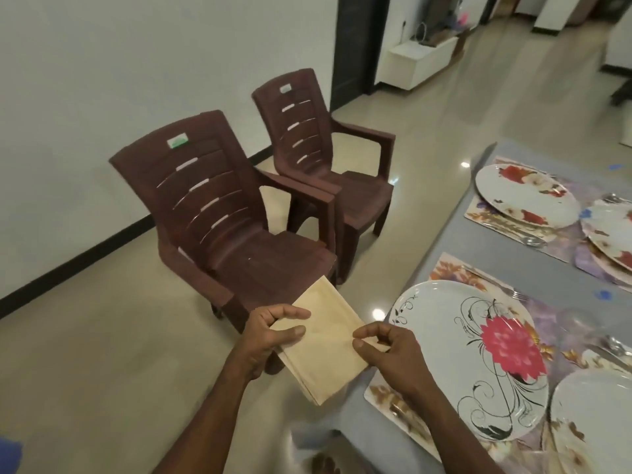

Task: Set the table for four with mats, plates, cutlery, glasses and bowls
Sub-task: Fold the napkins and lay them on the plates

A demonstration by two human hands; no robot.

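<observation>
Left of the table [444,268], off its edge: folded cream cloth [328,340] pinched by left hand [270,333] and right hand [386,354], beside the near flowered plate [444,336].

No legible text anywhere. Near chair [219,213] has a white/green sticker [178,142] on the backrest, far chair [318,148] a similar one [285,88]; both too small and blurred to read. No numbers or signs.
</observation>
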